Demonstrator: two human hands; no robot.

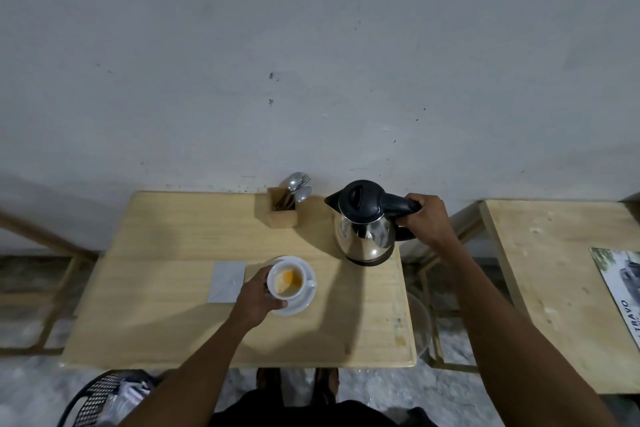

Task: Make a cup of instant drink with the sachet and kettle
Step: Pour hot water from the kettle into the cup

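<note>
A white cup [289, 279] with orange powder and pale liquid inside stands on a white saucer [302, 303] in the middle of the wooden table [166, 322]. My left hand [258, 296] is wrapped around the cup's left side. A steel kettle [363, 222] with a black lid and handle stands upright at the table's back right, spout pointing left. My right hand [426, 218] grips its black handle. A silvery sachet [227, 282] lies flat just left of the saucer.
A wooden holder [283, 211] with spoons and a fork stands at the back by the wall, left of the kettle. A second wooden table [561, 288] with a printed sheet is to the right. A black mesh bin [104, 399] sits at lower left.
</note>
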